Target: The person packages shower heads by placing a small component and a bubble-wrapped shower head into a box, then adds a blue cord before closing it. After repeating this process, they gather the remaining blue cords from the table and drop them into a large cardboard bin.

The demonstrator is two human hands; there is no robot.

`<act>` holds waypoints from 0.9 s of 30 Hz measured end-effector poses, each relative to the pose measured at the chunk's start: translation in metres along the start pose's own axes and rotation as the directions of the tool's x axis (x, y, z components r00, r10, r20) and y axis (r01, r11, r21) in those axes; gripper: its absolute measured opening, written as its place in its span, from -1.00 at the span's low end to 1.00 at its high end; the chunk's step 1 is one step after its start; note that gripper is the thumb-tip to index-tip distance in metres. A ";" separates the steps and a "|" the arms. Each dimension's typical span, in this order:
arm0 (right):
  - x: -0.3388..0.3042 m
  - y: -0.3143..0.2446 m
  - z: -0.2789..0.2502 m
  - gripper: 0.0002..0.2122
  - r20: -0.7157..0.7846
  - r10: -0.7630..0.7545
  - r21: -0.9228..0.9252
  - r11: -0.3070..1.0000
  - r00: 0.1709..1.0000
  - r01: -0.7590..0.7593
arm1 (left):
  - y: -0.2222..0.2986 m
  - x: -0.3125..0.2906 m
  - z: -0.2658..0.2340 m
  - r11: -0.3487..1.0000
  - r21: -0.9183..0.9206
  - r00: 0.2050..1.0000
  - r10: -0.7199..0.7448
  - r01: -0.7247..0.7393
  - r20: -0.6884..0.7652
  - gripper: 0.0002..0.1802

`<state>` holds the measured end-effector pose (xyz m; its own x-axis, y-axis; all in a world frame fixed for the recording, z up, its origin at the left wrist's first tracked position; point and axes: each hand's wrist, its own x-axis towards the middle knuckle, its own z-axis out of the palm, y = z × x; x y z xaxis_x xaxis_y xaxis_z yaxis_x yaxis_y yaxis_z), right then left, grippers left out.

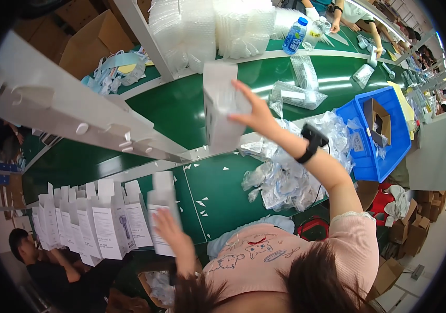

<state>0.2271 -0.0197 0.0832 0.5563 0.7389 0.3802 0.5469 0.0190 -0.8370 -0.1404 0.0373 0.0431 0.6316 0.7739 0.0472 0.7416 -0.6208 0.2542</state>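
Working through white cartons; judged part-way along. Gripping one carton (217,107) in right hand (251,112), thumb and fingers spread wide apart but bearing on its side, out over the pale rail that divides the green tabletop (215,185). Holding left hand (175,235) low at the end carton (160,195), fingers loosely extended, not wrapped round anything. Too blurred there to tell touching from just beside.

Done so far, going by layout: got a row of cartons (105,224) opened out and stood close together at the left, along the near edge of the tabletop, flaps sticking up. Can count the end carton as just right of that row, and the gripped one as well apart from it, not yet lined up.

Left over: no closed top to be found in the row, so call closing undone. Can't see inside any carton; skip fill status. Also note a big heap of crumpled clear bags (304,175) right of the hands, beside a blue bin (356,109), and small white scraps (201,203) scattered between row and heap, not cleared away.
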 end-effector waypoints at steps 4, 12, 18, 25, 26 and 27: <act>0.069 0.054 -0.016 -0.27 -0.080 -0.033 -0.096 0.995 0.996 0.025 | 0.055 -0.019 0.042 0.996 -0.063 0.988 0.072 -0.064 0.139 -0.22; 0.067 0.093 -0.064 -0.17 0.288 0.040 -0.021 0.999 0.957 -0.036 | 0.015 0.046 0.057 0.910 -0.405 0.956 0.033 0.093 0.292 -0.16; 0.010 0.183 -0.135 -0.14 0.412 0.738 -0.805 0.569 0.534 -0.166 | 0.005 0.044 0.100 0.756 -0.615 0.899 0.084 0.223 0.429 -0.15; 0.000 0.145 -0.113 -0.17 0.161 0.549 -0.887 0.445 0.820 -0.124 | 0.067 0.092 0.032 0.582 -0.812 0.940 0.255 0.039 0.228 -0.04; 0.004 0.132 -0.118 -0.17 0.127 0.513 -0.865 0.476 0.849 -0.159 | 0.078 0.099 0.026 0.583 -0.812 0.941 0.251 0.041 0.228 -0.04; 0.010 0.111 -0.121 -0.20 0.081 0.364 -0.795 0.585 0.928 -0.160 | 0.089 0.103 0.020 0.649 -0.758 0.951 0.270 -0.066 0.149 -0.11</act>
<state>0.3687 -0.0918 0.0412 0.6644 0.7472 0.0162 0.7284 -0.6426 -0.2376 -0.0049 0.0589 0.0509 0.8348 0.5496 -0.0303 0.2682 -0.3581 0.8944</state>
